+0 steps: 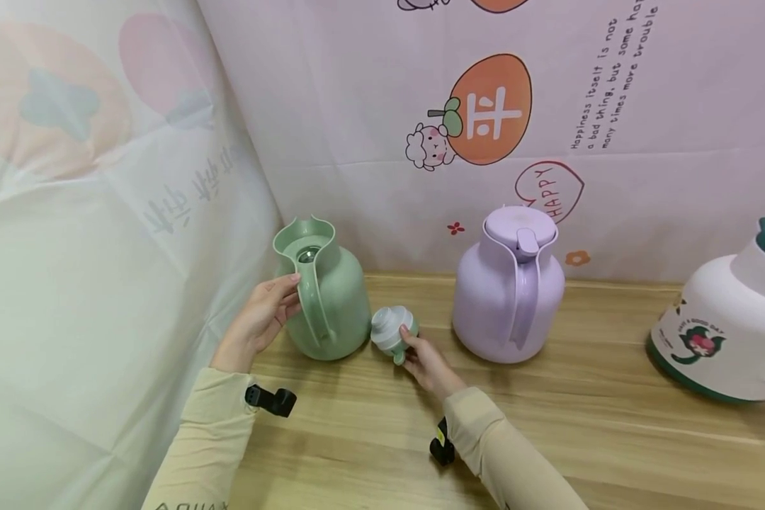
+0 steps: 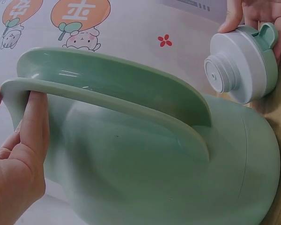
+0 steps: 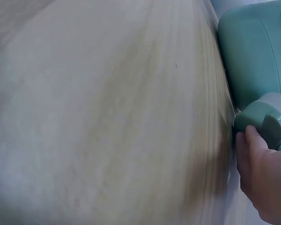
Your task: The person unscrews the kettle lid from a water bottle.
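Observation:
A green vacuum jug [image 1: 343,304] stands upright on the wooden table, its top uncovered so the inner mouth shows. At the upper part of the jug's handle [image 2: 107,98], my left hand [image 1: 261,319] pinches the edge between thumb and fingers. Beside the jug, on its right, my right hand [image 1: 428,365] grips the jug's lid [image 1: 387,327], a white and green stopper with a small green lever. The lid is tilted, its white plug end facing away from the palm. Only part of the right hand and the lid's green side [image 3: 255,117] show in the right wrist view.
A closed purple vacuum jug [image 1: 487,304] stands right of the lid. Farther right is a white jug [image 1: 714,319] with a green base and top. A printed cloth [image 1: 370,198] hangs behind, and pale cloth [image 1: 70,283] covers the left side. The wooden table [image 1: 331,439] lies in front.

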The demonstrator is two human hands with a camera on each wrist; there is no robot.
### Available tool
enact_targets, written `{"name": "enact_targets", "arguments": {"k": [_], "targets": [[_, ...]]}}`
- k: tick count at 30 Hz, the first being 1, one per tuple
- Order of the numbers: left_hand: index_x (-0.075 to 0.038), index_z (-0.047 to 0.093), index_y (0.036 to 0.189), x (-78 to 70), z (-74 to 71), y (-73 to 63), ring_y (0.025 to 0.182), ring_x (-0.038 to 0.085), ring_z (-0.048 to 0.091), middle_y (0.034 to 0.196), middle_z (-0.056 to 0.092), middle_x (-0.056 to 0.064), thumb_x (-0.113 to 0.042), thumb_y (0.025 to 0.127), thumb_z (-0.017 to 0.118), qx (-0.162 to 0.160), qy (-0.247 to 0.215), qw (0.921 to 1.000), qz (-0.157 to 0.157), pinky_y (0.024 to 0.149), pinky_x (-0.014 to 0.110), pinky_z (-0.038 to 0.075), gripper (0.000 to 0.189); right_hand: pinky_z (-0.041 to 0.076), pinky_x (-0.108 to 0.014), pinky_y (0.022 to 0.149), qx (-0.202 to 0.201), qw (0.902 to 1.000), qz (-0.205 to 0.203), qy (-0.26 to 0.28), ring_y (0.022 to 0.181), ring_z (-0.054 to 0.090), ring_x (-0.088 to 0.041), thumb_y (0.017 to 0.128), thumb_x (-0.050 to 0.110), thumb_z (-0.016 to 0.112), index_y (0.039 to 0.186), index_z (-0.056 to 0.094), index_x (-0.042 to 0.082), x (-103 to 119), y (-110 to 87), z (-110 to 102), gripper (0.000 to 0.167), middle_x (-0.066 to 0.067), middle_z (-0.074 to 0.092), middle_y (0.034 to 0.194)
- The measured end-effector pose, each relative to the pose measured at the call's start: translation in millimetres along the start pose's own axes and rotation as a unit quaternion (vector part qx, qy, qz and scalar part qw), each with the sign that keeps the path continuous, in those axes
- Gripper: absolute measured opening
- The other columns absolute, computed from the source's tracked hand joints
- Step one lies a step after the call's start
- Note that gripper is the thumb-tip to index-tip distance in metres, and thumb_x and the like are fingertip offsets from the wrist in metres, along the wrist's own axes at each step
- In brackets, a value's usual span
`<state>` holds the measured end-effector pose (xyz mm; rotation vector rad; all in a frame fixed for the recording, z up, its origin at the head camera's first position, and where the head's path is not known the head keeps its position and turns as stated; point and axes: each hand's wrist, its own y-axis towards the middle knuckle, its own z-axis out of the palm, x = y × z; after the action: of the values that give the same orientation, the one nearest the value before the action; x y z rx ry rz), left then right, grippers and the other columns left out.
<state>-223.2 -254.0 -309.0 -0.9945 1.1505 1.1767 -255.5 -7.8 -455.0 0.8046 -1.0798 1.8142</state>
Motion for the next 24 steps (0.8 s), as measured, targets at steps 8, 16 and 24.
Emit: {"name": "enact_targets", "arguments": {"k": [8, 16, 24], "targets": [[-0.02, 0.07, 0.084, 0.7, 4.6, -2.3, 0.077, 0.0, 0.066, 0.082, 0.07, -0.011, -0.013, 0.101, 0.043, -0.029, -0.044, 0.9985, -0.015, 0.074, 0.013, 0.054, 0.033, 0.028, -0.047, 0.118, 0.01, 0.9996, 0.003, -0.026, 0.132, 0.036, -0.038, 0.102, 0.024, 0.043, 0.149, 0.011, -0.008, 4, -2.7, -10, 0.065, -0.031, 0.029, 0.143], [-0.02, 0.069, 0.084, 0.4, 7.0, -4.5, 0.077, 0.0, 0.065, 0.081, 0.07, -0.011, -0.013, 0.101, 0.043, -0.036, -0.05, 0.9979, -0.021, 0.073, 0.012, 0.053, 0.031, 0.031, -0.045, 0.116, 0.009, 0.9967, -0.011, -0.079, 0.13, 0.038, -0.037, 0.102, 0.017, 0.044, 0.146, 0.016, -0.012, 9, -7.0, -15, 0.06, -0.031, 0.03, 0.144], [-0.013, 0.057, 0.103, -3.4, 9.9, -8.1, 0.082, 0.0, 0.062, 0.088, 0.067, -0.012, -0.021, 0.102, 0.044, -0.032, -0.033, 0.9981, -0.041, 0.078, 0.012, 0.051, 0.015, 0.036, -0.045, 0.114, -0.017, 0.996, -0.005, -0.088, 0.115, 0.046, -0.031, 0.099, 0.012, 0.048, 0.141, 0.025, -0.016, 11, -9.9, -15, 0.055, -0.026, 0.04, 0.132]]}}
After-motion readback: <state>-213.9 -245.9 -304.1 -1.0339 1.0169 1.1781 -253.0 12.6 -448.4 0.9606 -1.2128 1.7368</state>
